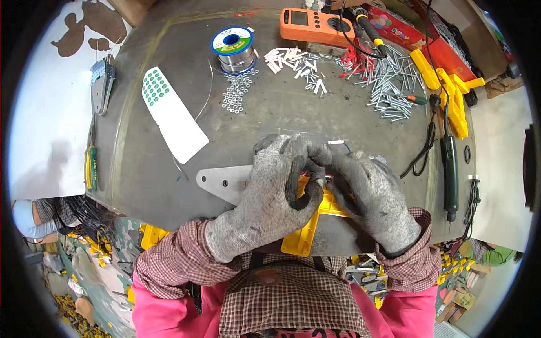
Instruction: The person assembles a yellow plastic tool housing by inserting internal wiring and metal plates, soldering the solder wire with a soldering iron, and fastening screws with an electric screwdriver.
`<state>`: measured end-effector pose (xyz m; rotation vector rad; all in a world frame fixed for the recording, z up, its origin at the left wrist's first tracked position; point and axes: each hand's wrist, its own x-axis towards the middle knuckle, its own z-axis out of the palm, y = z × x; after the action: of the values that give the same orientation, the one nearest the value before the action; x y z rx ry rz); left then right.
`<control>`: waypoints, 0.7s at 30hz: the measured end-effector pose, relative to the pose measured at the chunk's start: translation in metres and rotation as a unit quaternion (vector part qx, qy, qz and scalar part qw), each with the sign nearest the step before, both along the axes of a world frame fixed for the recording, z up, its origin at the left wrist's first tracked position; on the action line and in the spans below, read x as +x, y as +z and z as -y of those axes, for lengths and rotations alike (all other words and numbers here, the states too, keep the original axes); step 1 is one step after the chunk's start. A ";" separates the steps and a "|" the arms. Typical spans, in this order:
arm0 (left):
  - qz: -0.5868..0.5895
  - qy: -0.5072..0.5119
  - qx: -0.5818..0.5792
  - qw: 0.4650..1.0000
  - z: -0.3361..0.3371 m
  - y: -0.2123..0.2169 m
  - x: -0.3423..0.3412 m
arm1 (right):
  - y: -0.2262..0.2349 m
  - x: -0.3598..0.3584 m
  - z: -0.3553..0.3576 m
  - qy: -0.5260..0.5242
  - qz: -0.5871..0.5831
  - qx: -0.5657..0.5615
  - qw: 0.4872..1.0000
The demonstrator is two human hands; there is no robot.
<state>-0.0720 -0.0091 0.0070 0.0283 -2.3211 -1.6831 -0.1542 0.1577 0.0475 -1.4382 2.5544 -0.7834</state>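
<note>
Both my hands wear grey gloves and meet over a yellow plastic part (300, 239) at the front edge of the table. My left hand (276, 183) is closed, thumb and fingertips pressed together at a small piece mostly hidden by the glove. Close against those fingertips, my right hand (375, 197) is also closed with curled fingers, and what it pinches is hidden. A bit of red shows between the hands. Beside my left hand lies a flat grey metal plate (225, 183) with holes. Just beyond my fingers rests a short white sleeve (336, 142) with a blue wire.
A solder spool (234, 56), nuts (236, 90), white tubes (293, 61) and screws (397, 84) lie farther back. An orange multimeter (315, 27) stands behind them. A sticker sheet (174, 121) is at left; a dark green electric screwdriver (449, 174) and yellow parts (453, 101) are at right.
</note>
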 end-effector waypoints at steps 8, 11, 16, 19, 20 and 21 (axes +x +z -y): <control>0.022 -0.075 -0.141 0.987 0.003 0.020 0.009 | 0.005 -0.009 -0.008 0.024 0.182 0.000 0.983; -0.103 -0.017 -0.214 0.971 0.019 0.024 0.009 | -0.003 -0.012 -0.005 -0.043 0.309 -0.038 0.949; 0.056 -0.043 -0.454 0.888 0.128 0.025 0.004 | -0.023 -0.010 -0.007 -0.031 0.271 -0.064 0.960; 0.120 0.033 -0.499 0.858 0.185 0.046 0.031 | -0.016 -0.006 0.000 -0.002 0.235 -0.054 0.970; 0.133 0.041 -0.482 0.865 0.196 0.060 0.038 | -0.007 -0.009 0.001 0.001 0.237 -0.057 0.970; 0.135 0.043 -0.484 0.863 0.199 0.069 0.045 | 0.004 -0.013 0.000 0.013 0.289 -0.116 0.950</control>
<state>-0.0271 -0.2077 0.0758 0.1685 -3.0411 -0.3265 -0.1669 0.1581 0.0517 -1.0720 2.0417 -1.3077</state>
